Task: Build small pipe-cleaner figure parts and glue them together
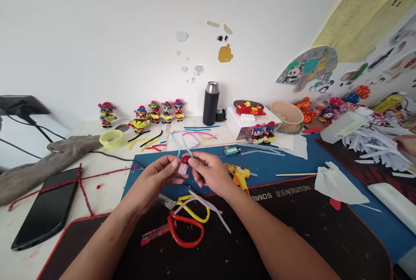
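Note:
A small pipe-cleaner piece (184, 165) sits between my hands above the mats, with a dark red band, a pale pink lower part and two light blue stems sticking up. My left hand (164, 171) pinches it from the left with thumb and fingers. From the other side my right hand (206, 169) grips it near the red band. Below lie red-handled scissors (186, 243), a yellow loop (198, 217), pale lilac pipe cleaners (214, 210) and a red cutter (157, 233). A yellow glue gun (241, 178) rests just right of my right hand.
Finished pipe-cleaner figures (141, 119) stand along the wall near a black thermos (211, 104). Loose coloured pipe cleaners (147, 141) lie behind my hands. A black phone (48, 206) is at left; a white box (232, 122), bottle (346, 126) and paper strips (367, 141) are at right.

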The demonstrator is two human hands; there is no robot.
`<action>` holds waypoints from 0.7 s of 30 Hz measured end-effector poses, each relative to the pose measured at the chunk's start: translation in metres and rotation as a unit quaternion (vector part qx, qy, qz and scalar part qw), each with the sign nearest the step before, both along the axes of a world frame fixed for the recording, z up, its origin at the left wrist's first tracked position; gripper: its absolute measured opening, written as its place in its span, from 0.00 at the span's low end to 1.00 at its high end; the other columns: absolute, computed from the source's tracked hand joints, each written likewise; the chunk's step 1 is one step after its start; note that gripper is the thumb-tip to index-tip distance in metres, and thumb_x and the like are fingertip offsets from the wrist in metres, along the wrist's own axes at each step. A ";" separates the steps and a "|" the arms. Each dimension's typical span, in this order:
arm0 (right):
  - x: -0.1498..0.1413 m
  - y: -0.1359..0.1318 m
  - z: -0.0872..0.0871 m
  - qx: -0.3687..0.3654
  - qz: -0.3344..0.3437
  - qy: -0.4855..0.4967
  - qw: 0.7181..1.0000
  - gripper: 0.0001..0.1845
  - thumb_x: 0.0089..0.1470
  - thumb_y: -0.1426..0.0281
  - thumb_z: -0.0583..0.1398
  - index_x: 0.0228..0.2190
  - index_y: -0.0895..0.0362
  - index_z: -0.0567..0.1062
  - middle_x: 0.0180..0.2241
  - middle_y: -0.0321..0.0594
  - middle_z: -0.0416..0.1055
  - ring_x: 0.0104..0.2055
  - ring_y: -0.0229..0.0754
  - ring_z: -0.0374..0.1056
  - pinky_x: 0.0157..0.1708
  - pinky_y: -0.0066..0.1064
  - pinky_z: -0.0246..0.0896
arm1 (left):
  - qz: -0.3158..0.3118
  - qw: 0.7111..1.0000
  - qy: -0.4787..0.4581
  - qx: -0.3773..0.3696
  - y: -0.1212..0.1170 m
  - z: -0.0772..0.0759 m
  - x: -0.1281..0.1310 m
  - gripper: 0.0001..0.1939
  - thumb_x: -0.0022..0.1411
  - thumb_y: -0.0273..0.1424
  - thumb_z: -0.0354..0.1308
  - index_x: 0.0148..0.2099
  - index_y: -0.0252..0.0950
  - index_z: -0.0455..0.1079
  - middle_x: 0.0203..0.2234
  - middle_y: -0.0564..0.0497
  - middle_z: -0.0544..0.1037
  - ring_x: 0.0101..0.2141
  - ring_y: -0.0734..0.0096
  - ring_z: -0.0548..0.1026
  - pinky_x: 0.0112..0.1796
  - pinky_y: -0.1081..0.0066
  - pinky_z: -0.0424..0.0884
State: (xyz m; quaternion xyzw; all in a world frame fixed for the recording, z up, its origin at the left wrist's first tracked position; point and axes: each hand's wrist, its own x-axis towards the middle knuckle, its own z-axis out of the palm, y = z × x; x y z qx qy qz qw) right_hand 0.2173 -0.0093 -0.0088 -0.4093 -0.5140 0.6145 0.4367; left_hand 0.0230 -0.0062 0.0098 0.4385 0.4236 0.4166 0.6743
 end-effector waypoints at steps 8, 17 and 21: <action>-0.004 -0.003 -0.005 0.020 0.024 -0.026 0.999 0.25 0.62 0.50 0.64 0.46 0.59 0.78 0.19 0.28 0.69 0.15 0.32 0.59 0.18 0.25 0.54 | -0.004 0.999 -0.009 0.033 0.002 -0.001 0.001 0.20 0.49 0.37 0.80 0.39 0.37 0.76 0.30 0.52 0.81 0.28 0.71 0.75 0.30 0.74 0.72; -0.003 -0.004 0.001 0.033 -0.016 -0.055 0.998 0.24 0.65 0.51 0.61 0.46 0.58 0.80 0.19 0.29 0.68 0.15 0.32 0.58 0.18 0.25 0.52 | 0.108 0.987 -0.107 -0.052 0.006 0.002 -0.003 0.24 0.49 0.28 0.79 0.49 0.32 0.83 0.37 0.46 0.85 0.33 0.69 0.81 0.34 0.74 0.81; -0.006 -0.010 0.000 0.049 0.012 -0.096 0.994 0.19 0.66 0.52 0.61 0.36 0.55 0.77 0.19 0.29 0.68 0.15 0.34 0.60 0.19 0.26 0.54 | 0.111 0.978 -0.156 -0.079 0.008 0.003 -0.006 0.19 0.52 0.25 0.75 0.48 0.32 0.83 0.33 0.48 0.85 0.31 0.70 0.81 0.31 0.75 0.82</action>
